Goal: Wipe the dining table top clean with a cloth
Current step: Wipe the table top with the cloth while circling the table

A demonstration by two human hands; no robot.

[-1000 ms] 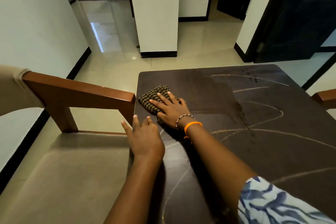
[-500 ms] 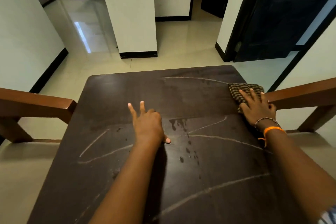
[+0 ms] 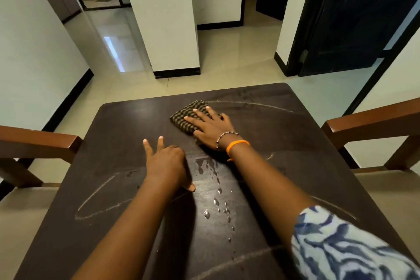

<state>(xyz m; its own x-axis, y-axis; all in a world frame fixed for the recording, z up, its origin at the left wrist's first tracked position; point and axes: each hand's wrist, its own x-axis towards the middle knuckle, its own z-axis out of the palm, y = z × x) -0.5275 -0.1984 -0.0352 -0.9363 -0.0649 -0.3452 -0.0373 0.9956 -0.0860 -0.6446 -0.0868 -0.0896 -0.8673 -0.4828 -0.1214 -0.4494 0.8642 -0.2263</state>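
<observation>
The dark brown dining table top fills the lower middle of the head view, streaked with pale chalky arcs and dotted with water drops near its centre. A folded checked cloth lies on the far middle of the table. My right hand, with a bead bracelet and an orange band at the wrist, presses flat on the cloth with straight spread fingers. My left hand rests flat on the table just left of the drops, two fingers stretched forward.
A wooden chair stands at the table's left side and another chair at its right. Beyond the far edge lie a glossy tiled floor, a white pillar and a dark door.
My right hand has slid the cloth from the table's far right edge leftward to the far middle. My left hand has stayed on the table near the centre.
</observation>
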